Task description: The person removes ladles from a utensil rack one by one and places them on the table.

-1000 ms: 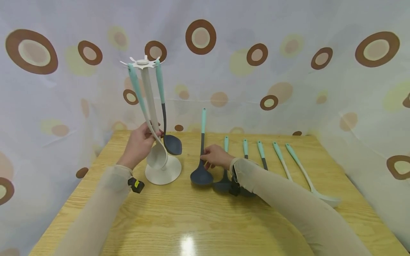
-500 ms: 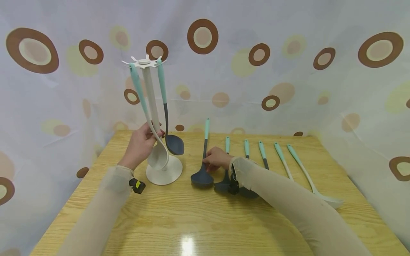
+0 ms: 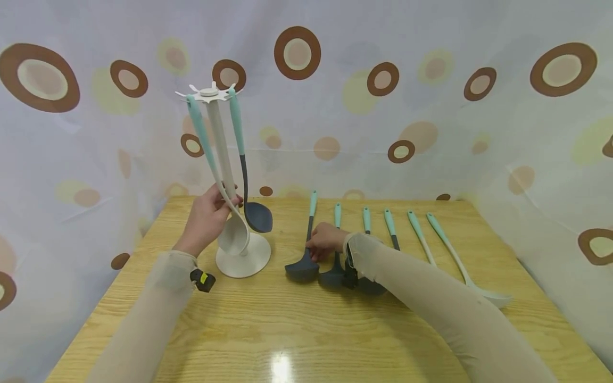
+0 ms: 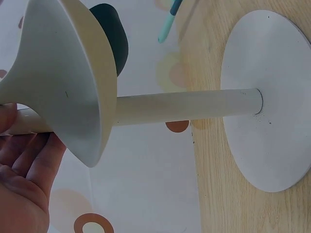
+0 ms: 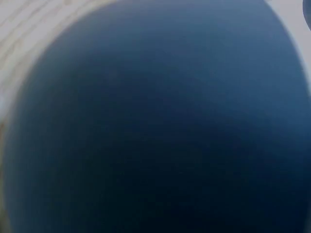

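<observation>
My left hand (image 3: 203, 222) grips the pole of a white utensil stand (image 3: 218, 139), fingers and thumb around it. From the stand's top hang a white spoon (image 3: 233, 236) and a dark spoon (image 3: 258, 217), both with mint handles. The white spoon's bowl (image 4: 63, 73) covers part of the pole in the left wrist view. With its fingertips, my right hand (image 3: 327, 238) pinches the neck of a dark ladle (image 3: 303, 270), which lies low over the table with its mint handle pointing away. A blurred dark utensil head (image 5: 155, 107) fills most of the right wrist view.
To the right, several more mint-handled utensils lie side by side on the wooden table (image 3: 230, 330). A dark one (image 3: 332, 277) is beside the ladle; a white ladle (image 3: 493, 298) lies outermost. My right forearm hides parts of them. A patterned curtain (image 3: 335, 122) hangs behind.
The dark ladle's handle end has come down towards the table and swung slightly right, with my right hand staying at its neck. My left hand keeps its grip on the pole.
</observation>
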A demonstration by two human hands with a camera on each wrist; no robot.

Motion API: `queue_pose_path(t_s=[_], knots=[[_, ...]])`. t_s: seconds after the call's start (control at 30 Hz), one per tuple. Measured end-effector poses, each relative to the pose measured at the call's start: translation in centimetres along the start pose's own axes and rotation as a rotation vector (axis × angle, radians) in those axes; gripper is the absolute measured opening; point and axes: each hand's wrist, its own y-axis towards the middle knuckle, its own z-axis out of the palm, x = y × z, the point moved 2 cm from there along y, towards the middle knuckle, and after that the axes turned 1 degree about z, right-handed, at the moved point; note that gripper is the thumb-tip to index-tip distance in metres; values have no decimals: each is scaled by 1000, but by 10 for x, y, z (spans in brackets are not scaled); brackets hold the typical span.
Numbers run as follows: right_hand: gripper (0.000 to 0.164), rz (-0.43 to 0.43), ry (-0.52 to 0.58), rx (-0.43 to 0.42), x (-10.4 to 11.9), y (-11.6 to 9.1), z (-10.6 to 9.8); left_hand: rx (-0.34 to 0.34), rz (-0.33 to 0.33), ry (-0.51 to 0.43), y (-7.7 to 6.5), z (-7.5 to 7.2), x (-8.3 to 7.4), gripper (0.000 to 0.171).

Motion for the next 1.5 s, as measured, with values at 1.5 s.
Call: queue_pose_path(t_s=[1.5], knots=[[52, -103, -532, 37, -9, -7, 1, -40, 2, 49, -2, 6, -1, 33]])
